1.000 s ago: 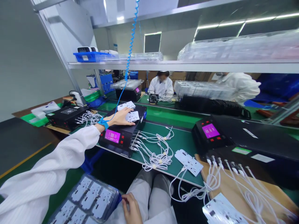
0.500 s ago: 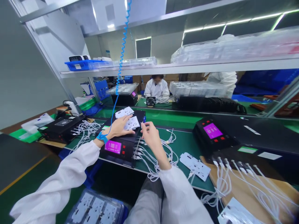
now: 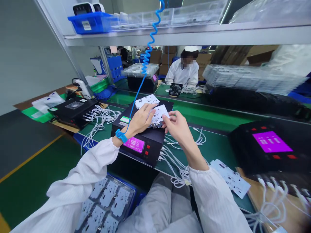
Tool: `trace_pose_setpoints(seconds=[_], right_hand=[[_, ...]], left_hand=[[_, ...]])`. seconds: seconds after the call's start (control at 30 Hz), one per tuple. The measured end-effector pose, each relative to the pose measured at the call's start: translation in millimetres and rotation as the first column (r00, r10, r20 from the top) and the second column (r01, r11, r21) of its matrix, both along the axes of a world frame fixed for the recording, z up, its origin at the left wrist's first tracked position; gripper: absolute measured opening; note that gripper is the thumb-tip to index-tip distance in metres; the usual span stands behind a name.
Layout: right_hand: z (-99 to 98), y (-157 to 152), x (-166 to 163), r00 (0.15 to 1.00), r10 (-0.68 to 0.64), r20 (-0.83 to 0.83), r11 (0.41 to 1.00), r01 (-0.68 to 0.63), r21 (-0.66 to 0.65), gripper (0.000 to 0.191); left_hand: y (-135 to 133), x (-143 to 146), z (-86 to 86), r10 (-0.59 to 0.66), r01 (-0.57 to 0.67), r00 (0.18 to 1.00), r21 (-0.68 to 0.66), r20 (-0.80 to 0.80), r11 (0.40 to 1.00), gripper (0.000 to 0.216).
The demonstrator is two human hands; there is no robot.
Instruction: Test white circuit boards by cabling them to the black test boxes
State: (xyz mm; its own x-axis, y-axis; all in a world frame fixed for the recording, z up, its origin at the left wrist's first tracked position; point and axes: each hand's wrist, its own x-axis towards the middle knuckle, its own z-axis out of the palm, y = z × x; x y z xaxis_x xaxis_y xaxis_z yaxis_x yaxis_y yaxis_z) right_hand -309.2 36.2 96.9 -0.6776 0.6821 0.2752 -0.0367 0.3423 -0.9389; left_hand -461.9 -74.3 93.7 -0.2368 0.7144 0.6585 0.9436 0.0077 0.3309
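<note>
A white circuit board [image 3: 159, 114] with small dark parts is between my hands, above the black tester box [image 3: 155, 139]. My left hand [image 3: 141, 119], wearing a blue wrist strap [image 3: 121, 136], holds the board's left side between fingers and thumb. At its right corner, my right hand [image 3: 178, 126] pinches the board; the fingertips partly hide that edge. Just behind lies another white board [image 3: 147, 101] on the box. The box has a lit purple screen [image 3: 134, 145] beside red buttons. White cables [image 3: 172, 158] plug into its right side.
A white board [image 3: 230, 178] lies on the bench to the right, near another tester [image 3: 272, 142]. A tray of boards [image 3: 131, 194] sits low beside my legs. The blue coiled cord [image 3: 147, 58] hangs from above. A co-worker [image 3: 183, 71] sits across the bench under the shelf [image 3: 184, 35].
My view has tilted down. My right hand has moved from beside the box to the board's right corner; the small blue item near its fingers no longer shows. My left fingers have drawn closer together.
</note>
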Motion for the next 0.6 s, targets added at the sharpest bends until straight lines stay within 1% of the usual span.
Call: trace_pose_setpoints(seconds=[0.07, 0.17, 0.27, 0.33, 0.4, 0.43, 0.5, 0.53, 0.57, 0.6], right_hand=[[-0.3, -1, -3, 0.997, -0.005, -0.078, 1.0, 0.007, 0.019, 0.027], [-1.2, -6, -10, 0.995, -0.018, -0.103, 0.999, 0.021, 0.034, 0.029], [-1.9, -9, -21, 0.995, -0.014, -0.101, 1.0, 0.012, -0.024, 0.031], [-1.5, -10, -28, 0.993, -0.027, -0.117, 0.996, 0.016, -0.093, 0.032], [0.3, -8, -31, 0.988, -0.053, -0.148, 0.984, 0.026, -0.177, 0.033], [1.7, -6, -31, 0.984, -0.07, -0.167, 0.977, 0.034, -0.211, 0.032], [5.4, 5, -24, 0.973, -0.105, -0.205, 0.968, 0.054, -0.244, 0.031], [7.5, 14, -19, 0.968, -0.116, -0.224, 0.97, 0.062, -0.237, 0.031], [9.7, 25, -11, 0.962, -0.127, -0.24, 0.973, 0.074, -0.217, 0.032], [12.0, 39, -1, 0.957, -0.141, -0.254, 0.978, 0.094, -0.187, 0.035]], left_hand=[[0, 0, -0.3, 0.018, -0.017, 1.0, 0.037, -0.022, 0.999, 0.051], [2, -1, -2.9, 0.023, -0.02, 0.999, 0.073, -0.039, 0.997, 0.053], [4, -2, -5.2, 0.035, -0.029, 0.997, 0.098, -0.065, 0.995, 0.056], [3, -3, -3.3, 0.069, -0.057, 0.995, 0.167, -0.066, 0.984, 0.055], [-3, -2, 2.5, 0.123, -0.11, 0.992, 0.305, -0.023, 0.946, 0.046], [-8, 1, 6.5, 0.149, -0.139, 0.989, 0.385, 0.005, 0.912, 0.041], [-20, 10, 14.8, 0.161, -0.164, 0.986, 0.496, 0.049, 0.853, 0.033], [-25, 16, 18.1, 0.12, -0.115, 0.993, 0.505, 0.023, 0.855, 0.027], [-29, 23, 20.4, 0.021, -0.017, 1.0, 0.444, -0.005, 0.896, 0.021], [-32, 31, 21.4, -0.115, 0.126, 0.992, 0.377, -0.051, 0.918, 0.02]])
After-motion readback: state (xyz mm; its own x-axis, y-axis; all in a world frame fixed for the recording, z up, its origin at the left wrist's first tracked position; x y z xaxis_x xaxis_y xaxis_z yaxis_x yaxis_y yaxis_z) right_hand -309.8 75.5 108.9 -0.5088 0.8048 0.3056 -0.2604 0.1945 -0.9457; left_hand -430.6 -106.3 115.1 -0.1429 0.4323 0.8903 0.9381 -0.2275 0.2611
